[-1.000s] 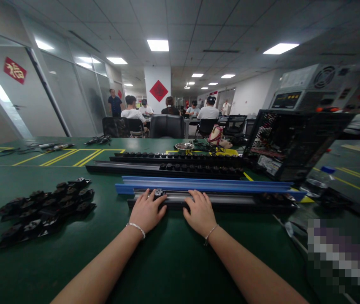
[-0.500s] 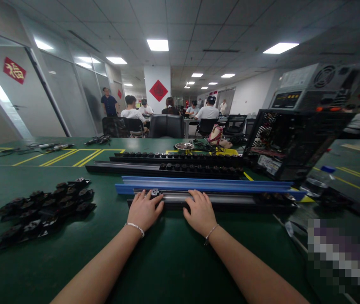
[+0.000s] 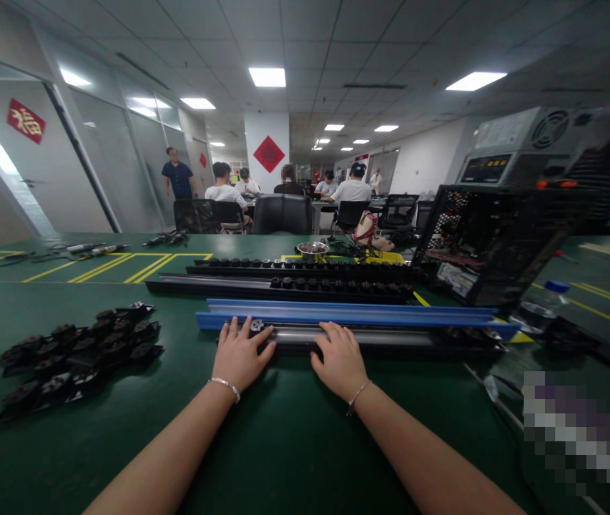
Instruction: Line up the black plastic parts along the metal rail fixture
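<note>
A long black rail (image 3: pixel 401 350) with a shiny metal channel lies across the table in front of me. My left hand (image 3: pixel 237 357) rests over its left end with fingers spread. A small socket-like module (image 3: pixel 257 327) with a pale face sits in the channel, touching or right beside my left index finger; the exact contact is hidden. My right hand (image 3: pixel 340 357) arches over the middle of the rail, thumb at the near edge, fingers over the far side. Several dark modules (image 3: pixel 463 336) sit at the rail's right end. Close behind lies a blue rail (image 3: pixel 347 315).
Loose black modules (image 3: pixel 82 350) lie in a heap at the left. Farther back stand black rails (image 3: pixel 208 283) with modules, and a metal bowl (image 3: pixel 312 248). An open computer case (image 3: pixel 503 236) stands at the right near a clear bottle (image 3: pixel 538 307). People sit beyond the table.
My left hand has shifted slightly left, and its fingers are spread wider. The small module has moved a little left along the channel. My right hand has stayed in place.
</note>
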`<state>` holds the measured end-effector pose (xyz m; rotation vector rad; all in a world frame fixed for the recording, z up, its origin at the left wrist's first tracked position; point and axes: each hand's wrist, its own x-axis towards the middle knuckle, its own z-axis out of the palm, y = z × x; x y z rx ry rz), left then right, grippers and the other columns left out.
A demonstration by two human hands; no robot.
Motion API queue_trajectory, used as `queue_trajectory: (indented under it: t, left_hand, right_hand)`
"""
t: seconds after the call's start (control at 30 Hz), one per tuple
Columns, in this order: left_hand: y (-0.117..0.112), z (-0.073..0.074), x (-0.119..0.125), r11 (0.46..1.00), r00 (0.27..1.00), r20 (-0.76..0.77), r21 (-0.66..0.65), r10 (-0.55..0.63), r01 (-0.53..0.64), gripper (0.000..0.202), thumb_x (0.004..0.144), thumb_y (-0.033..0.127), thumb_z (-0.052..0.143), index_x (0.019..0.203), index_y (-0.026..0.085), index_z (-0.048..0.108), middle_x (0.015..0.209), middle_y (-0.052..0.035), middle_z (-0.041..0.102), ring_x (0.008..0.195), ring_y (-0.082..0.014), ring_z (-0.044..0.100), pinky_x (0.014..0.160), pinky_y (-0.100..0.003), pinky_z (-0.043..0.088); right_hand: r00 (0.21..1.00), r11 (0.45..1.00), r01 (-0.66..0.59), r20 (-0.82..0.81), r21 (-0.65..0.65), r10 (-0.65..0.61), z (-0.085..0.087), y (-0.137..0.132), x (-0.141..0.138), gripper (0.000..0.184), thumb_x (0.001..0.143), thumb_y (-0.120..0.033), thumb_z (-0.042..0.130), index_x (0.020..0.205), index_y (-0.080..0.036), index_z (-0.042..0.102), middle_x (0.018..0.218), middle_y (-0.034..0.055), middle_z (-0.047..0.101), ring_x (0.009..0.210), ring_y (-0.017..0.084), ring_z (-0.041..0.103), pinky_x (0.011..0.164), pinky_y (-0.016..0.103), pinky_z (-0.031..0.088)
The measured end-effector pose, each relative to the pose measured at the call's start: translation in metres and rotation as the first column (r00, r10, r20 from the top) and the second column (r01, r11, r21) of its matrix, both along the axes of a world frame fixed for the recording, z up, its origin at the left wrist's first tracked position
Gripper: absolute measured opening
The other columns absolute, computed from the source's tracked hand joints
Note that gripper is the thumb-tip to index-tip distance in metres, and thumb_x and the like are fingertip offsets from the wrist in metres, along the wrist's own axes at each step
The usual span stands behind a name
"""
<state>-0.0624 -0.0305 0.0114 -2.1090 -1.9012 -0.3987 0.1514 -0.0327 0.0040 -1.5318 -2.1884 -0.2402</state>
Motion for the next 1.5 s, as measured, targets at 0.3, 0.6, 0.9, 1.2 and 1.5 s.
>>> queue_trajectory:
  t: [0.3, 0.6, 0.9, 1.2, 1.5]
  left_hand:
    - [0.001, -0.002, -0.002, 1.0, 1.0, 0.002, -0.019, 0.025, -0.025, 0.049, 0.083, 0.058, 0.034, 0.126, 0.039, 0.047, 0.135, -0.0049, 0.046, 0.129, -0.0325, 0.031, 0.104, -0.052, 0.021]
    - [0.004, -0.005, -0.009, 0.999, 0.999, -0.005, -0.006, 0.049, -0.049, 0.046, 0.086, 0.054, 0.028, 0.124, 0.038, 0.049, 0.132, -0.006, 0.05, 0.125, -0.031, 0.039, 0.101, -0.05, 0.026]
    - [0.001, 0.001, -0.009, 0.996, 0.996, 0.011, -0.026, 0.087, -0.087, 0.045, 0.087, 0.052, 0.026, 0.121, 0.038, 0.053, 0.13, -0.0084, 0.051, 0.123, -0.0306, 0.042, 0.098, -0.048, 0.031]
    - [0.001, 0.003, -0.011, 0.989, 0.99, -0.001, -0.049, 0.14, -0.139, 0.045, 0.087, 0.052, 0.026, 0.121, 0.038, 0.053, 0.131, -0.0083, 0.05, 0.124, -0.0307, 0.04, 0.098, -0.048, 0.03]
    - [0.004, 0.004, -0.017, 0.988, 0.99, 0.025, -0.063, 0.14, -0.139, 0.042, 0.088, 0.047, 0.03, 0.12, 0.036, 0.054, 0.131, -0.0083, 0.051, 0.123, -0.0291, 0.042, 0.096, -0.041, 0.037]
  right_hand:
    - [1.0, 1.0, -0.001, 0.001, 0.005, 0.001, 0.0, 0.0, -0.001, 0.024, 0.079, -0.032, 0.05, 0.096, -0.021, 0.062, 0.128, 0.0085, 0.05, 0.121, 0.024, 0.038, 0.103, 0.042, 0.023]
    - [1.0, 1.0, -0.012, -0.007, 0.016, 0.012, -0.002, 0.001, 0.001, 0.023, 0.079, -0.032, 0.05, 0.094, -0.02, 0.063, 0.128, 0.0082, 0.05, 0.121, 0.024, 0.038, 0.104, 0.041, 0.023]
    - [1.0, 1.0, -0.012, -0.009, 0.015, 0.012, -0.001, 0.001, 0.001, 0.023, 0.079, -0.032, 0.05, 0.095, -0.02, 0.063, 0.128, 0.0081, 0.05, 0.122, 0.024, 0.038, 0.103, 0.042, 0.023]
    - [1.0, 1.0, -0.02, -0.015, 0.022, 0.02, -0.003, 0.002, 0.001, 0.022, 0.078, -0.031, 0.052, 0.094, -0.02, 0.063, 0.127, 0.0087, 0.051, 0.12, 0.025, 0.039, 0.102, 0.042, 0.025]
    - [1.0, 1.0, -0.023, -0.009, 0.017, 0.023, -0.002, 0.002, 0.002, 0.024, 0.079, -0.032, 0.05, 0.095, -0.019, 0.063, 0.128, 0.0089, 0.051, 0.121, 0.025, 0.039, 0.103, 0.041, 0.024]
